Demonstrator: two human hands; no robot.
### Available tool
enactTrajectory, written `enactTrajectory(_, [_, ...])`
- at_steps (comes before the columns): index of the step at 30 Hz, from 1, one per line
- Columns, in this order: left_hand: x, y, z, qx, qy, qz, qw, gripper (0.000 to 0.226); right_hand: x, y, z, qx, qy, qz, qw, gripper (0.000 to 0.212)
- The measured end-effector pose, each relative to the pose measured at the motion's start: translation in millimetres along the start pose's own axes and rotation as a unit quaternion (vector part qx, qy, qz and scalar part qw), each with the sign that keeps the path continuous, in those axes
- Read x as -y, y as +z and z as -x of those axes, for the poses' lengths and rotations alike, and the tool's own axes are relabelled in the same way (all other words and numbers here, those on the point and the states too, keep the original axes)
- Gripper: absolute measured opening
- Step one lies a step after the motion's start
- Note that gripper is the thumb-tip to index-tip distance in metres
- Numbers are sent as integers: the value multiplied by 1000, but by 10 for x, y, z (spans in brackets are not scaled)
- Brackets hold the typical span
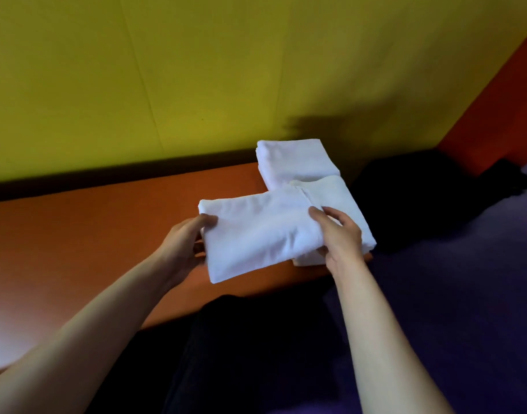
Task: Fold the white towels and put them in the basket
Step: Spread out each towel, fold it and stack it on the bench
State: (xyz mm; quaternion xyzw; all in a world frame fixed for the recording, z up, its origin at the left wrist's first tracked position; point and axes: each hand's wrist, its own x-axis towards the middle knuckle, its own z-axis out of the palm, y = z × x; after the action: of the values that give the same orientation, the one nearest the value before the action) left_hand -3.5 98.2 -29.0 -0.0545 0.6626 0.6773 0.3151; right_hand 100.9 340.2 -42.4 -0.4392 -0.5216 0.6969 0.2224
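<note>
A folded white towel (256, 234) is held just above the orange table (92, 234) between both hands. My left hand (187, 243) grips its left edge, thumb on top. My right hand (339, 234) pinches its right end. Under that end lies a second folded white towel (345, 201), at the table's right edge. A third folded white towel (295, 159) rests behind it, near the wall. No basket is in view.
A yellow-green wall (226, 70) rises right behind the table. To the right, a dark shape (435, 189) sits in shadow beside the table, over purple flooring (465, 294). An orange wall (501, 100) closes the far right corner.
</note>
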Motion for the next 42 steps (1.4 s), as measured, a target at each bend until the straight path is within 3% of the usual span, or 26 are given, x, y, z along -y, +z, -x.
enactTrajectory(2, [10, 221, -27, 26, -12, -7, 1000, 28, 106, -113, -177, -15, 20, -98, 995, 32])
enactTrajectory(6, [144, 657, 0, 81, -12, 35, 996, 37, 264, -261, -401, 67, 62, -191, 977, 36])
enactTrajectory(8, [231, 822, -23, 100, 2, 53, 994, 53, 155, -279, -441, 115, 64, -142, 981, 42])
enactTrajectory(10, [300, 947, -25, 100, 17, 55, 993, 56, 9, -303, -474, 101, 28, -51, 993, 60])
enactTrajectory(15, [384, 1221, 72, 130, 50, 54, 989, 60, 307, -342, -780, 71, -110, 78, 988, 44])
enactTrajectory(19, [276, 1456, -18, 130, 157, -41, 978, 52, 741, -332, -1145, 73, -181, 162, 967, 59])
enactTrajectory(21, [267, 1574, -93, 138, 207, -141, 958, 50, 875, -344, -1311, 70, -210, 210, 952, 62])
enactTrajectory(23, [327, 1683, -192, 133, 226, -292, 920, 50, 908, -350, -1419, 59, -238, 324, 914, 69])
enactTrajectory(26, [531, 1749, -298, 108, 248, -510, 816, 55, 665, -365, -1399, 25, -264, 546, 795, 68])
enactTrajectory(27, [592, 1744, -293, 104, 258, -537, 796, 58, 545, -371, -1344, 33, -276, 583, 763, 65])
enactTrajectory(31, [697, 1650, -329, 101, 288, -582, 754, 63, 251, -411, -1230, 84, -263, 646, 712, 63])
enactTrajectory(34, [661, 1556, -325, 111, 305, -603, 729, 65, 333, -367, -1168, 61, -299, 658, 689, 60])
enactTrajectory(42, [442, 885, -71, 12, 355, -652, 669, 52, 91, -17, -520, 90, -410, 572, 705, 46])
